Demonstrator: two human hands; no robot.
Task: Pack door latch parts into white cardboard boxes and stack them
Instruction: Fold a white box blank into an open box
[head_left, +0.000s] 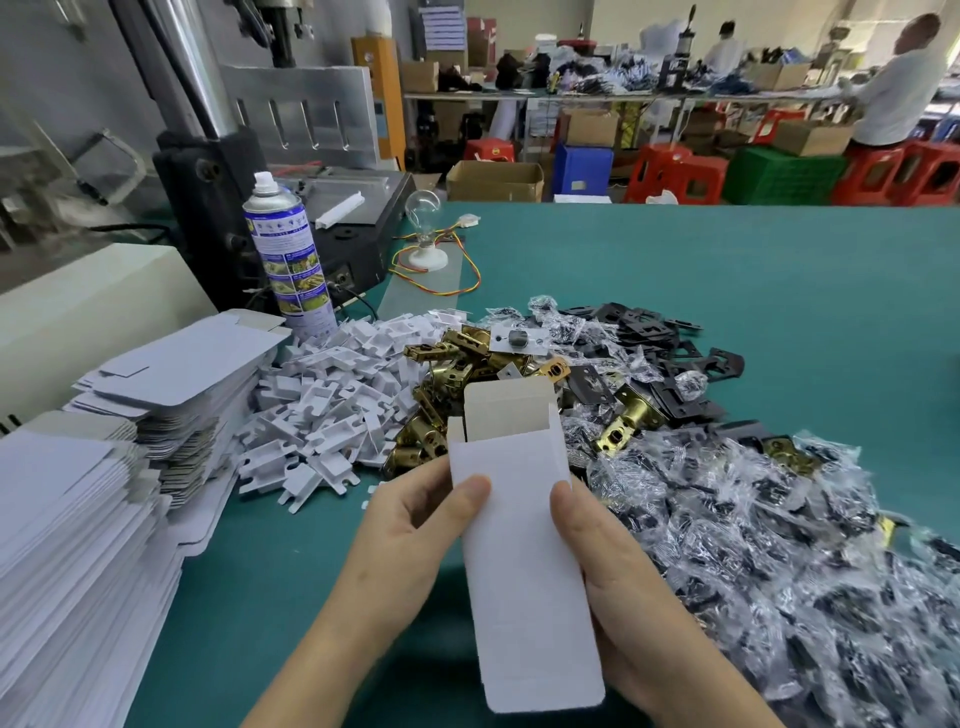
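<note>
Both grips hold one white box (522, 561) between them, above the green worktop (701, 270) and not touching it. The left grip (410, 525) holds the box's left edge, with the thumb laid flat on the front face near the top and the fingers hidden behind. The right grip (608, 566) holds the right edge in the same way, with the thumb on the front and the fingers out of sight behind the card. The box's far end is open and its tuck flap (506, 408) stands up. The inside cannot be seen. Just beyond the grips, past the open end, is a heap of brass latches (467, 364). A pile of white plastic pieces (332, 400) lies beyond and to the left of the left grip. Small clear bags (753, 551) of dark parts spread right of the right grip, close to its wrist. Black plates (654, 332) lie farther out on that side. Stacks of flat white blanks (72, 545) rise well left of the left grip. Far ahead on the left stand a spray can (291, 260), a bulb (423, 218) on a white base and a grey press (208, 156).
</note>
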